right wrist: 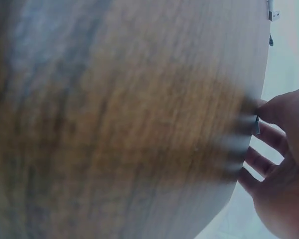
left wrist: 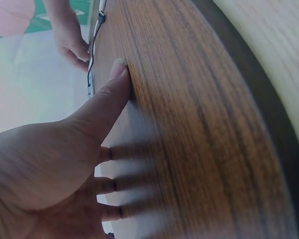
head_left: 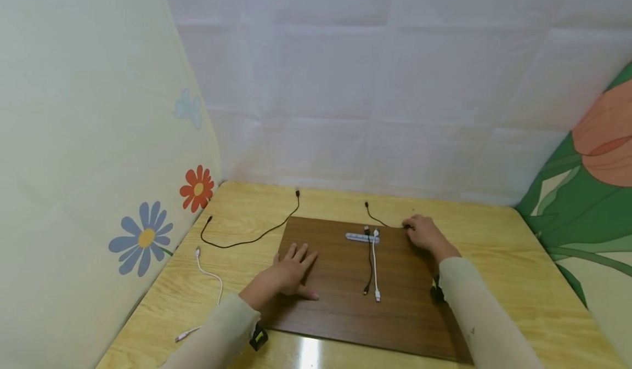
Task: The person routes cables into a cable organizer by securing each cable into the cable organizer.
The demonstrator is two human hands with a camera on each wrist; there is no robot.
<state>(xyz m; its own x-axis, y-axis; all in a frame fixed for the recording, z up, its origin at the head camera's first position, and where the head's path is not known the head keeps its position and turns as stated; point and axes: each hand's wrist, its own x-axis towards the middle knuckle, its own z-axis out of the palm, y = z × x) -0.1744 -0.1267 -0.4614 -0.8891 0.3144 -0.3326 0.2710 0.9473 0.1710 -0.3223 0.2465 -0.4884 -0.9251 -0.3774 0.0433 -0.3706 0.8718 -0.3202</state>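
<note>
My left hand (head_left: 288, 276) rests on the left part of a dark brown wooden board (head_left: 336, 314), fingers spread. At the board's far right edge, my right hand (head_left: 423, 233) pinches one end of a black charging cable (head_left: 379, 221); its other end lies on the table behind the board. In the right wrist view, a small metal connector tip (right wrist: 257, 127) shows between thumb and fingers. On the board, a pale cable clip strip (head_left: 356, 237) lies crosswise. A short black cable (head_left: 371, 267) and a white cable (head_left: 375, 267) run across it, side by side.
Left of the board, a longer black cable (head_left: 237, 245) curves over the light wooden table (head_left: 503, 270). A white cable (head_left: 212, 274) lies nearer the left edge, partly hidden by my sleeve. Behind the table hangs a white cloth (head_left: 326, 111); flowered sheets flank both sides.
</note>
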